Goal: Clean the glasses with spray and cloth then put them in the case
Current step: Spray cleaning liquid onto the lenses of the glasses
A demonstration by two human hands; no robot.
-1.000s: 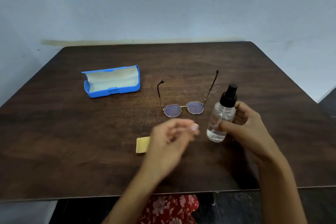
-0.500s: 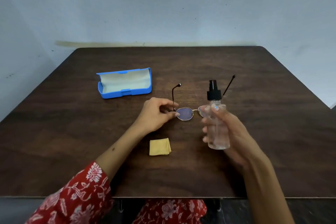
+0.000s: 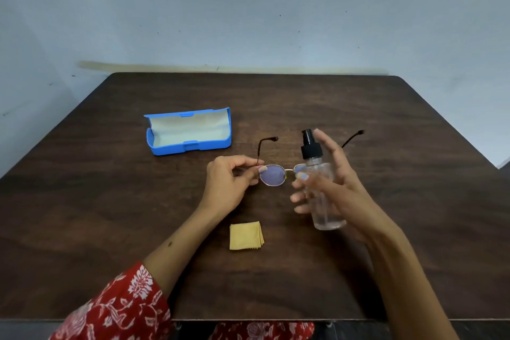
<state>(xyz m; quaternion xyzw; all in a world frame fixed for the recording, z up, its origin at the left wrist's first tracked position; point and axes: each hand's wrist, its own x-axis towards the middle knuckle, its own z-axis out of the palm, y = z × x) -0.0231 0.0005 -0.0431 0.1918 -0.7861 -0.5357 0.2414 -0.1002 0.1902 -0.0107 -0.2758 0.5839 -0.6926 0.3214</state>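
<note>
Furthest left on the dark wooden table (image 3: pixel 110 201) a blue glasses case (image 3: pixel 190 131) lies open, its pale lining up, well away from either hand and beyond the left fingers; nearer the table's front edge a red floral sleeve (image 3: pixel 116 309) covers the left forearm. The left hand (image 3: pixel 229 182) has its fingers curled, thumb and fingertips pinching the gold-rimmed glasses (image 3: pixel 273 175) at the hinge beside the left lens; the glasses sit with temples unfolded and pointing away from the person, lenses tinted bluish; whether the frame rests on the table or is raised off it I cannot tell. Below those fingers, on the near side, a folded yellow cleaning cloth (image 3: pixel 245 236) lies flat, apart from both hands. To the right of the pinching fingers the right hand (image 3: pixel 331 188) holds a clear spray bottle (image 3: pixel 321 188) upright, thumb and lower fingers wrapped round its body; the forefinger stands raised just behind the black pump head; the bottle hides most of the right lens, and a little liquid shows at its base.
</note>
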